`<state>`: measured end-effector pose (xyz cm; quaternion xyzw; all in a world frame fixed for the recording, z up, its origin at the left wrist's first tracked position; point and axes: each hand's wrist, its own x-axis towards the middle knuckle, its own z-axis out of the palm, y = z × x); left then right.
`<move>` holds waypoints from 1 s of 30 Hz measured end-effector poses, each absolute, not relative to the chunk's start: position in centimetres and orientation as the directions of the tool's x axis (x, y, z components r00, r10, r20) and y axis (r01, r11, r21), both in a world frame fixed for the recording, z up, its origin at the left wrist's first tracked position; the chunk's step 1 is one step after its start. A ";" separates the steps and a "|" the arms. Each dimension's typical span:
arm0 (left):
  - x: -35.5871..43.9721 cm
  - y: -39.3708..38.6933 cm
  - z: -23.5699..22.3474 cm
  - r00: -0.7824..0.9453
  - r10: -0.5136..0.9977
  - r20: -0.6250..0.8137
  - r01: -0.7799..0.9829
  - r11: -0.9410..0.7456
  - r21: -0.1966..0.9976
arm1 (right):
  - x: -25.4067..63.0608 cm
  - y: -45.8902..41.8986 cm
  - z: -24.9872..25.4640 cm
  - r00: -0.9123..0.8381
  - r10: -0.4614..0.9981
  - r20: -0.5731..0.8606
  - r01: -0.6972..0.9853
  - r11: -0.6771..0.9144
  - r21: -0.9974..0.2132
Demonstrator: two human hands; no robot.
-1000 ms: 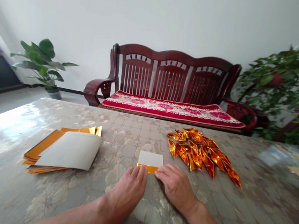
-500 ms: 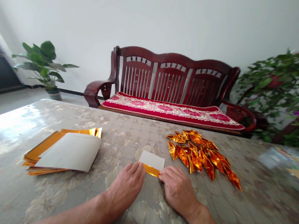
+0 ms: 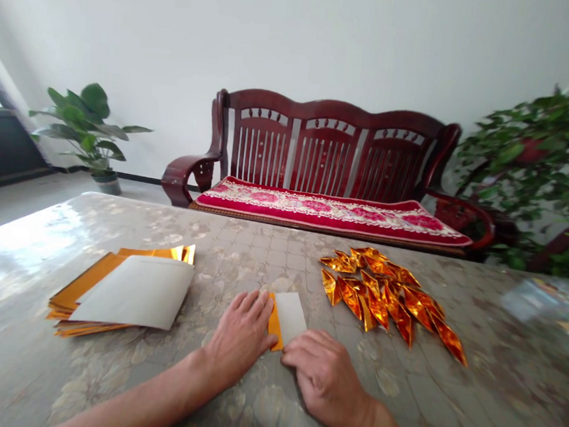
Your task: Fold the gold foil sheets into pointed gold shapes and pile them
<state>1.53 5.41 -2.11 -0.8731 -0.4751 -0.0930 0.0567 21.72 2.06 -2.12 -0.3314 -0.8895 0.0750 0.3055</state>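
A small gold-foil sheet (image 3: 289,315), white side up with one gold edge folded over on its left, lies on the table (image 3: 497,398) in front of me. My left hand (image 3: 240,335) rests flat on the table with its fingers stretched along the folded gold edge. My right hand (image 3: 323,375) is curled, its fingertips pressing on the near end of the sheet. To the left lies a stack of gold foil sheets (image 3: 123,288), the top one white side up. To the right is a pile of folded gold pieces (image 3: 389,294).
A dark red wooden bench (image 3: 328,171) with a red patterned cushion stands behind the table. A potted plant (image 3: 87,131) is at the far left, leafy plants (image 3: 538,162) at the right. A clear plastic bag (image 3: 543,297) lies at the table's right edge.
The small sheet has been turned about a quarter turn, so its gold fold now runs along the left side. My left hand moved forward beside it; my right hand shifted to its near end.
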 end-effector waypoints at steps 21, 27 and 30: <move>0.1 7.7 -1.6 0.602 0.760 0.245 0.725 -0.648 0.231 | 21.3 3.0 -1.5 -0.512 0.792 0.332 0.738 0.603 -0.302; -0.1 7.7 -1.6 0.600 0.758 0.254 0.692 -0.652 0.311 | 21.4 3.1 -1.6 -0.508 0.794 0.334 0.728 0.603 -0.327; -0.2 7.8 -1.6 0.598 0.762 0.250 0.666 -0.646 0.374 | 21.4 3.1 -1.4 -0.504 0.800 0.325 0.732 0.595 -0.332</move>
